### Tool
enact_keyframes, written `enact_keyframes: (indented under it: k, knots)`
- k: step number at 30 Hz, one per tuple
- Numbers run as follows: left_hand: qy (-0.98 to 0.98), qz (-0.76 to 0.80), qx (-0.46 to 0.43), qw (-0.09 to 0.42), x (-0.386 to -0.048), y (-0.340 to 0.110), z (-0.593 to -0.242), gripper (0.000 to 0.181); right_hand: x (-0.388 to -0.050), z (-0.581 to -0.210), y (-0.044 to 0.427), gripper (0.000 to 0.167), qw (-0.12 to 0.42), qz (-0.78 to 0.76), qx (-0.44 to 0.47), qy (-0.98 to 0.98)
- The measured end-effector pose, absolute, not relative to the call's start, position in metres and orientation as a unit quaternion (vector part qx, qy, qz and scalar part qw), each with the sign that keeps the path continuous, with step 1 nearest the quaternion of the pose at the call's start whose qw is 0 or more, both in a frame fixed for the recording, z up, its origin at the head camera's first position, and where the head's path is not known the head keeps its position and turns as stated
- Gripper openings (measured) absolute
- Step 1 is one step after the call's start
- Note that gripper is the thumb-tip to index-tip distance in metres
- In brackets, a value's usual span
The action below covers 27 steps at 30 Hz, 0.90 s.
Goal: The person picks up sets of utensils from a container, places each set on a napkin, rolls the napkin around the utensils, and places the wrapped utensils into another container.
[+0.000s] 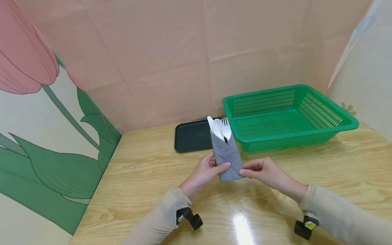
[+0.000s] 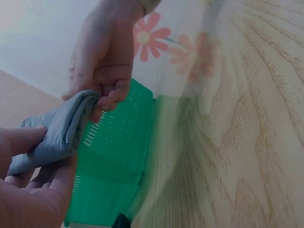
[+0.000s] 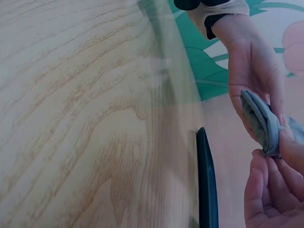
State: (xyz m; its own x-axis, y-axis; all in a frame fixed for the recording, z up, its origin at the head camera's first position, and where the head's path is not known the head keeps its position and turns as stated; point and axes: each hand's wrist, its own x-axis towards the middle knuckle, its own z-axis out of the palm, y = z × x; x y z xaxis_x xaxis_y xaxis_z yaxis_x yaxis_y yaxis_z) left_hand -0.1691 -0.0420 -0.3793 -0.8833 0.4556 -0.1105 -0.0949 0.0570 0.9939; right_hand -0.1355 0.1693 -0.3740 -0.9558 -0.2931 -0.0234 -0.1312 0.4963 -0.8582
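Observation:
A folded grey napkin (image 1: pixel 227 154) is held up above the table, with a white plastic knife (image 1: pixel 210 121), spoon (image 1: pixel 217 128) and fork (image 1: pixel 226 129) sticking out of its top. My left hand (image 1: pixel 206 169) grips the napkin's left side, thumb across the front and fingers behind. At the lower right edge, my right hand (image 1: pixel 265 173) pinches the napkin between thumb and fingers. The left wrist view shows the napkin's folded bottom end (image 2: pixel 78 123) between both hands. The cutlery's lower parts are hidden inside the napkin.
Behind the hands on the right stands a green plastic basket (image 1: pixel 291 136) with slotted walls. A black tray (image 1: pixel 193 136) lies left of it, partly behind the napkin. The wooden table (image 1: pixel 131 190) meets a pink backdrop (image 1: pixel 165 68) at the back.

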Motion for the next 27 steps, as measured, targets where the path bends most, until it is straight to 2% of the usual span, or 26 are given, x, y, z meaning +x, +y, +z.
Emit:
enact_keyframes:
  k: [14,27]
  knots:
    - [0.695,0.678,0.128,0.203,-0.1694,-0.0422,-0.379,0.041,-0.1365,-0.3745,0.1703,0.03,0.066,-0.496,-0.15,0.853]
    - [0.692,0.682,0.123,0.201,-0.1716,-0.0417,-0.3762,0.041,-0.1368,-0.3746,0.1706,0.036,0.067,-0.494,-0.139,0.856]
